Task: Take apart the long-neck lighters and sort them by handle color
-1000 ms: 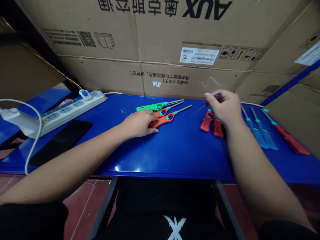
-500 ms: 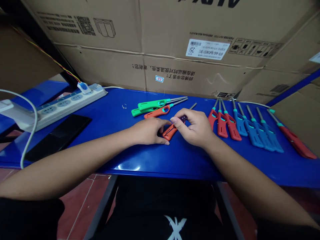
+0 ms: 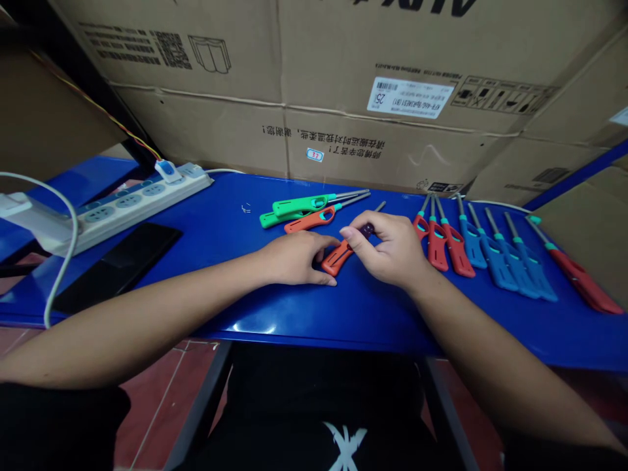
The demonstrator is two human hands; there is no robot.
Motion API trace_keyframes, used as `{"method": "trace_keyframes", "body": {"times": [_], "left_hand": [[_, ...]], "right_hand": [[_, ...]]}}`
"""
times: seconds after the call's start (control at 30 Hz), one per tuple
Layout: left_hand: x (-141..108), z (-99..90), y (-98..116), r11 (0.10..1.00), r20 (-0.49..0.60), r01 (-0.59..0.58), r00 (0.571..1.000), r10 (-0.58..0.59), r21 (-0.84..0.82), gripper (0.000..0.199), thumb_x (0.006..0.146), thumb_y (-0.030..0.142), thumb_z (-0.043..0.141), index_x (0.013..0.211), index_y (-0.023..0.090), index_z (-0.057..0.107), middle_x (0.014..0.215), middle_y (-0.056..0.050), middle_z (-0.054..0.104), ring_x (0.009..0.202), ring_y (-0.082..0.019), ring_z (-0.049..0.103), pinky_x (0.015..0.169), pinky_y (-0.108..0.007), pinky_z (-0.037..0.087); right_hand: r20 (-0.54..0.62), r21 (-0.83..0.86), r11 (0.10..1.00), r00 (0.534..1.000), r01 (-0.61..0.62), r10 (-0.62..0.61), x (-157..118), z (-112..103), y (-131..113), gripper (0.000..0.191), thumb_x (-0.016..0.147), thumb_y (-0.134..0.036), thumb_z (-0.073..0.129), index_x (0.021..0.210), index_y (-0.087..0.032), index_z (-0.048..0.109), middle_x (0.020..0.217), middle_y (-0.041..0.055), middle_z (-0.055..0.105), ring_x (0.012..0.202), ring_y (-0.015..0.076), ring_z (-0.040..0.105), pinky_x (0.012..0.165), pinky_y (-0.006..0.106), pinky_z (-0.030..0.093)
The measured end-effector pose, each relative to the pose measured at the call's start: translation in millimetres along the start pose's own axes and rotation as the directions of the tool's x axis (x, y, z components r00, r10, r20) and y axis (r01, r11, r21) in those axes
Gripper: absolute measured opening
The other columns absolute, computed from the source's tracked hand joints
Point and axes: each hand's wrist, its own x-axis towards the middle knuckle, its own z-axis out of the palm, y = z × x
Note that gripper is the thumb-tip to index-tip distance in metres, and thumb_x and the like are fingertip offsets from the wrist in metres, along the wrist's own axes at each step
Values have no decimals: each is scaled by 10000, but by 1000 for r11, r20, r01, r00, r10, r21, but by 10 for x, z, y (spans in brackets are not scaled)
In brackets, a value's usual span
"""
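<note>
An orange gas lighter point(image 3: 335, 260) lies on the blue table, its metal nozzle point(image 3: 380, 207) showing beyond my right hand. My left hand point(image 3: 299, 256) grips the handle end of this lighter between thumb and fingers. In my right hand point(image 3: 387, 248) is a small screwdriver point(image 3: 366, 229) with a dark purple handle, pinched between thumb and fingers. Its thin shaft reaches down to the lighter's body; the tip is too small to make out. Just behind my left hand rest two green lighters point(image 3: 299, 207) and another orange lighter point(image 3: 309, 220).
Several red lighters point(image 3: 437, 248) and blue lighters point(image 3: 498, 261) lie in a row at the right, with one red lighter point(image 3: 586, 281) farther out. Small metal pieces point(image 3: 246, 209) lie at the back. Left are a black phone point(image 3: 118, 268) and power strip point(image 3: 142, 203). A cardboard box point(image 3: 324, 78) stands behind.
My right hand has turned slightly and its thumb has shifted on the screwdriver. The left hand stays on the orange lighter. The whole view has moved a little.
</note>
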Motion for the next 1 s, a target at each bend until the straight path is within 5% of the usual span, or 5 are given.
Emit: {"method": "trace_keyframes", "body": {"times": [0.4, 0.53, 0.73, 0.9, 1.0], "left_hand": [[-2, 139, 130, 994, -58, 78, 996, -73, 74, 483, 807, 564, 681, 1103, 186, 626, 932, -82, 715, 791, -242, 663, 577, -303, 417], [3, 145, 116, 994, -64, 65, 996, -60, 84, 495, 809, 576, 677, 1105, 182, 636, 902, -90, 714, 809, -256, 673, 589, -310, 439], [-2, 148, 99, 992, -61, 55, 997, -48, 118, 460, 821, 575, 660, 1065, 186, 648, 1005, -101, 728, 894, -279, 689, 650, -321, 488], [-8, 148, 108, 993, -61, 71, 996, -65, 98, 517, 820, 579, 667, 1153, 185, 639, 1038, -108, 734, 921, -293, 698, 691, -341, 520], [-19, 149, 111, 994, -57, 71, 996, -66, 85, 517, 812, 561, 678, 1168, 189, 644, 1111, -120, 726, 975, -313, 694, 742, -372, 544]], "right_hand": [[317, -477, 879, 930, -11, 184, 389, -108, -281, 544, 959, -466, 516, 488, -195, 534, 458, 15, 461, 479, 135, 383, 537, 331, 188], [478, -483, 876, 833, -17, 279, 553, -184, -365, 451, 923, -374, 585, 508, -199, 557, 476, 16, 488, 463, 129, 362, 538, 339, 214], [763, -327, 917, 637, 230, 112, 684, -272, -445, 88, 825, -211, 672, 745, -234, 698, 682, 14, 666, 549, 147, 480, 558, 321, 277], [681, -514, 799, 715, 313, 158, 669, -194, -468, 296, 975, -403, 522, 939, -226, 757, 765, 72, 708, 644, 206, 573, 551, 322, 263], [734, -382, 851, 678, 362, 41, 644, -218, -436, 262, 991, -308, 499, 1114, -237, 720, 912, 61, 747, 763, 205, 628, 610, 312, 338]]}}
